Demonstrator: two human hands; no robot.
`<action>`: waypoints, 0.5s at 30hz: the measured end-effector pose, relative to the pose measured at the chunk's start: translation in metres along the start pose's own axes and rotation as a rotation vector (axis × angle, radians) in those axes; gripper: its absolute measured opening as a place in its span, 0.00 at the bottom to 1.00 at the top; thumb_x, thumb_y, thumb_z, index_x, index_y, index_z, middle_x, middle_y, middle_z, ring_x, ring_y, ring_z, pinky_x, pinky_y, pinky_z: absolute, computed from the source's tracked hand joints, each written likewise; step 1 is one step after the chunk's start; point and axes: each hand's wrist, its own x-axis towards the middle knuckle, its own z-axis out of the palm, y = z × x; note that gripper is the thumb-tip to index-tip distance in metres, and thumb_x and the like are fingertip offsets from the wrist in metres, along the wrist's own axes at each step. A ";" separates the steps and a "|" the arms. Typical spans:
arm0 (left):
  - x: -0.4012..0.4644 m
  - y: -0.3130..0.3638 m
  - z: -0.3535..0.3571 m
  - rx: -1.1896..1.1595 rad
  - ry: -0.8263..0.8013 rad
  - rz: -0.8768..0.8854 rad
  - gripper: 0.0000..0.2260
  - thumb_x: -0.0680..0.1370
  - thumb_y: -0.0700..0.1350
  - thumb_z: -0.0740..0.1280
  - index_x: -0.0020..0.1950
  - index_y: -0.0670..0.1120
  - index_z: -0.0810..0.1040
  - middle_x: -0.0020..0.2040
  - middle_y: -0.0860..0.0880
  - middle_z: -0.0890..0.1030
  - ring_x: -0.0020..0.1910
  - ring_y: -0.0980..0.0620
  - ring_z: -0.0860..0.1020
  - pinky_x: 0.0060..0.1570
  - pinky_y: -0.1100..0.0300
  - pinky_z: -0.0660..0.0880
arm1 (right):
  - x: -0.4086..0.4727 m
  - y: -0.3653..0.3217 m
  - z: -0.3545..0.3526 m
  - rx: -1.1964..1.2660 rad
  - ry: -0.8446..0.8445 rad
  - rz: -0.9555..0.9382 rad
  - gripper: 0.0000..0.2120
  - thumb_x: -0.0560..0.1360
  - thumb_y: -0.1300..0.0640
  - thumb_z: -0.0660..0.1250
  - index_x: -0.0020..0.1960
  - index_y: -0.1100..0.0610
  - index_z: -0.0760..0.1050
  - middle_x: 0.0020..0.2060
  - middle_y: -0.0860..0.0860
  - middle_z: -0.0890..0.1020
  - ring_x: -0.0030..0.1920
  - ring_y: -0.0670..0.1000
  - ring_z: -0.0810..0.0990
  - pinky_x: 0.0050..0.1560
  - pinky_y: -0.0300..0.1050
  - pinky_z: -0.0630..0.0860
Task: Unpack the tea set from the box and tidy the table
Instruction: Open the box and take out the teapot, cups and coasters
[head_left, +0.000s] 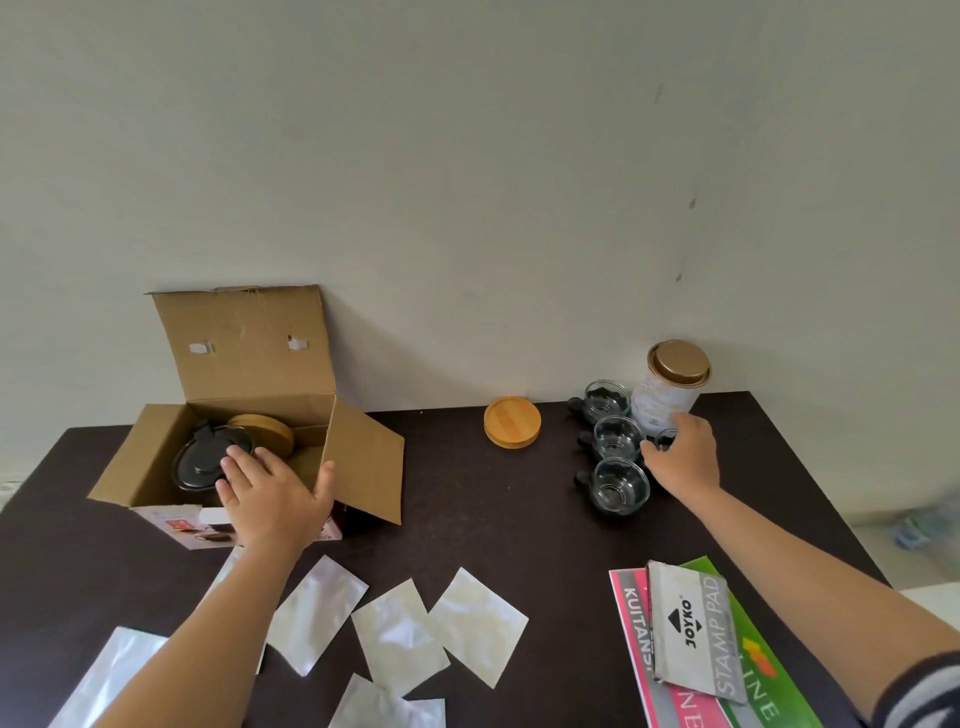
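The left hand (270, 488), fingers spread flat, reaches over the open brown cardboard box (156, 457) at the counter's far left, fingertips at the black-lidded glass teapot (202, 460) inside, while the right hand (683, 457) pinches a small glass cup (664, 440) far right.

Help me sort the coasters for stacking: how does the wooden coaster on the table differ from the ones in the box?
The coaster on the table lies flat in the open, while the coasters in the box stand tilted on edge beside the black teapot lid. The first shows fully; those in the cardboard box are partly hidden. All are round, light wood.
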 end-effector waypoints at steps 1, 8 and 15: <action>0.000 0.000 -0.001 -0.010 -0.010 0.002 0.43 0.73 0.69 0.47 0.75 0.35 0.55 0.75 0.33 0.53 0.75 0.35 0.51 0.72 0.42 0.51 | -0.009 -0.009 0.002 0.000 0.007 -0.043 0.28 0.71 0.58 0.72 0.68 0.62 0.68 0.65 0.59 0.69 0.66 0.60 0.69 0.63 0.55 0.71; 0.000 -0.010 -0.014 -0.097 -0.107 0.092 0.45 0.73 0.71 0.47 0.76 0.38 0.45 0.76 0.34 0.47 0.76 0.35 0.47 0.73 0.43 0.48 | -0.086 -0.100 0.040 0.092 -0.032 -0.266 0.22 0.73 0.58 0.69 0.65 0.61 0.72 0.65 0.56 0.71 0.68 0.55 0.68 0.67 0.46 0.65; 0.015 -0.056 -0.038 -0.102 -0.090 0.289 0.40 0.74 0.70 0.50 0.77 0.44 0.49 0.77 0.41 0.53 0.75 0.40 0.55 0.72 0.42 0.49 | -0.167 -0.218 0.103 0.219 -0.219 -0.427 0.21 0.76 0.57 0.67 0.67 0.58 0.69 0.63 0.52 0.72 0.64 0.50 0.71 0.61 0.38 0.67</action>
